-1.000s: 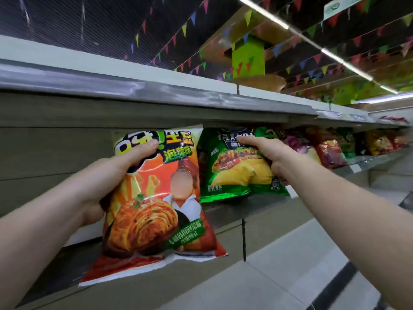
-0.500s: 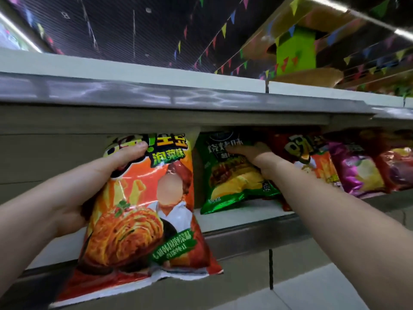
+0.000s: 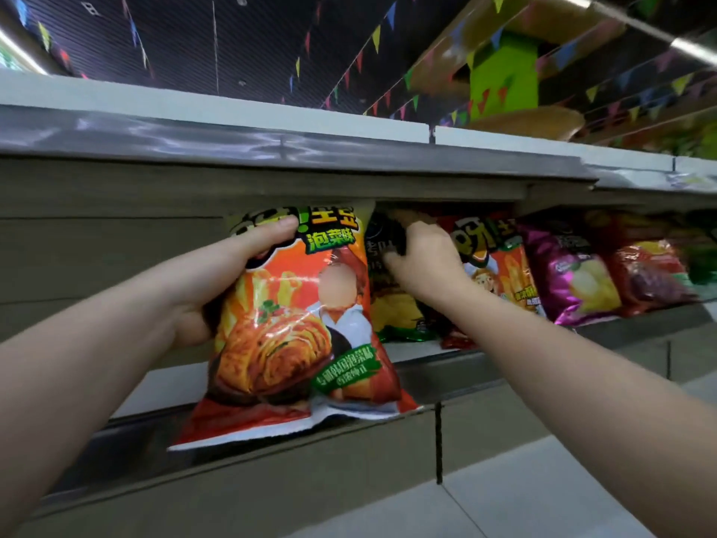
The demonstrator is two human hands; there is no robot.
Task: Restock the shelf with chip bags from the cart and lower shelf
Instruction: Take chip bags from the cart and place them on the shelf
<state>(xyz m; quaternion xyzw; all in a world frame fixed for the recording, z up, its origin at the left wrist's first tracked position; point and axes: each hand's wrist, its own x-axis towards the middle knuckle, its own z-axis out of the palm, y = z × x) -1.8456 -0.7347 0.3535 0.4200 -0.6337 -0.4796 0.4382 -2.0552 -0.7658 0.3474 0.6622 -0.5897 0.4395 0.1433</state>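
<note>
Since the frame half a second back, right hand (image 3: pixel 423 262) has gone deeper under the upper shelf (image 3: pixel 271 149) and pushed the green bag (image 3: pixel 392 304) back; that bag now sits mostly behind the orange bag (image 3: pixel 298 324), where before its whole front showed. Orange bag has shifted toward 3 o'clock, its edge now overlapping the green one.

Left hand (image 3: pixel 232 273): fingers clamped on the orange bag at its upper left, thumb (image 3: pixel 279 227) pressed over the top of the front face, other fingers behind and out of sight. Bag held upright, tilted slightly, its bottom seam hanging past the front lip of the lower shelf (image 3: pixel 485 366). Print: kimchi picture, green label at 5 o'clock on the face.

Right hand: fingers curled over the top of the green bag, close under the upper shelf. Blurred there; looks like a grip on the bag's top edge. Green bag stands on the lower shelf, only its lower yellow-and-green part in view.

At 3 o'clock of the right hand, same shelf: second orange bag (image 3: pixel 500 266), then purple bag (image 3: pixel 570 273), then red bag (image 3: pixel 652 273), all leaning back.

Overhead at 12 o'clock: dark ceiling with strings of coloured pennants (image 3: pixel 376 36).
</note>
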